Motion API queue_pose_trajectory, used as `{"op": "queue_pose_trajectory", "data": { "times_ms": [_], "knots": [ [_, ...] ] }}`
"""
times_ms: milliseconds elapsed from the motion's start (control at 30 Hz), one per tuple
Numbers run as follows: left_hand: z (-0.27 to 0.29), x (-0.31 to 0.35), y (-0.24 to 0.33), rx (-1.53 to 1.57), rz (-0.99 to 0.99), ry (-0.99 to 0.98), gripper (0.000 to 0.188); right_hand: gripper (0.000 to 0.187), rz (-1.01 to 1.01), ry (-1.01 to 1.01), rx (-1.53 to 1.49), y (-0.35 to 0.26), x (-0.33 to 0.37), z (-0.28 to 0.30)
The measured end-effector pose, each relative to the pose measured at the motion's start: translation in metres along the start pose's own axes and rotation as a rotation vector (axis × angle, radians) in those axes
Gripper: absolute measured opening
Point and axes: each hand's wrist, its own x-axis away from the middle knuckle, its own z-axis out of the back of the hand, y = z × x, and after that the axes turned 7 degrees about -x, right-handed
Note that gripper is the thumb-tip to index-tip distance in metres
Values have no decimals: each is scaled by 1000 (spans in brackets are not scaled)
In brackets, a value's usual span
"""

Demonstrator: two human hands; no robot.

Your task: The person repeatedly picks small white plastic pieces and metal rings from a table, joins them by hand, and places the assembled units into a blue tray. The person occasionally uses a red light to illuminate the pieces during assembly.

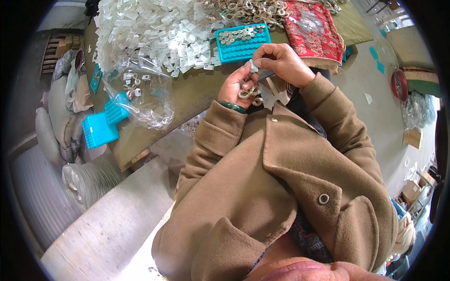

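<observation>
My left hand [234,86], with a dark green bangle at its wrist, is closed at the near edge of the table. A bundle of coiled pale cord [247,93] hangs from its fingers. Between the fingertips of both hands sits a small whitish piece [253,66]; its exact kind is too small to make out. My right hand [287,64] pinches this piece from the right side, thumb and forefinger together. Just beyond the hands lies a turquoise tray [243,54] with round pockets, its far rows bearing several silvery discs [239,35].
A large heap of small white plastic cases [154,33] covers the table's far left. More coiled cords [248,11] lie behind the tray. A red patterned cloth [313,35] is at the right. A clear plastic bag [150,105] and turquoise trays [100,129] occupy the left edge.
</observation>
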Motion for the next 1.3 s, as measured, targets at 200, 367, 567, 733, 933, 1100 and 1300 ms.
{"op": "queue_pose_trajectory", "data": {
  "times_ms": [200,367,567,733,933,1100,1300],
  "knots": [
    [-3,16,12,-413,-86,130,15,7,101,-230,376,-21,-22,9],
    [-8,33,29,-420,-194,117,22,12,257,-253,554,-33,-58,10],
    [21,62,87,-828,-835,601,16,11,556,166,1101,-41,-113,23],
    [76,84,143,-1379,-1062,1137,21,5,479,162,1166,-32,-133,8],
    [95,80,146,-1584,-1273,1320,33,6,562,80,1150,-34,-140,11],
    [46,51,100,-727,-1142,808,25,10,351,152,909,-44,-138,14],
    [6,40,84,-378,-726,418,28,18,342,52,619,-63,-113,0]
  ]
}}
